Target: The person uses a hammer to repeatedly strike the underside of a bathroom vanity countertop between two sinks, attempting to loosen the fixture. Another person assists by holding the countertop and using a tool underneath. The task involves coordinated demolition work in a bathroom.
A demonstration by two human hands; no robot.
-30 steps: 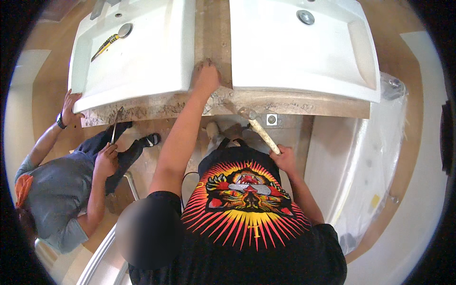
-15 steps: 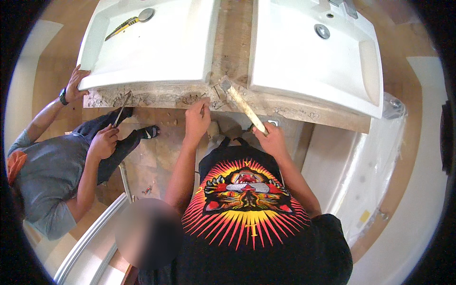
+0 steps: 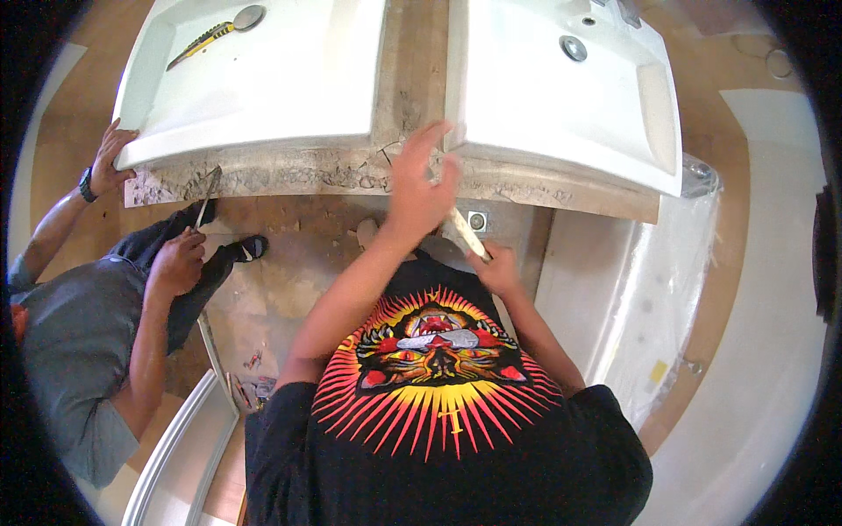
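My left hand [image 3: 424, 186] is raised over the front edge of a worn wooden counter [image 3: 307, 171], fingers apart, holding nothing that I can see. Below it, my right hand [image 3: 496, 267] grips the lower end of a pale, worn hammer handle [image 3: 465, 233]. The hammer's head is hidden behind my left hand. Chipped, rough material runs along the counter's edge. Two white washbasins, a left basin [image 3: 272, 101] and a right basin [image 3: 544, 114], sit on top with a bare wooden strip between them.
At left, a co-worker [image 3: 79, 316] rests one hand on the left basin and holds a thin metal tool [image 3: 206, 197] against the counter edge. A yellow-black utility knife [image 3: 200, 46] lies in that basin. Plastic-wrapped white panels [image 3: 649, 307] stand right; a white frame [image 3: 167, 447] lies lower left.
My left hand has risen from the counter edge, moved right and spread its fingers, now covering the hammer's head. The whole view has shifted slightly. The co-worker's tool stays at the edge.
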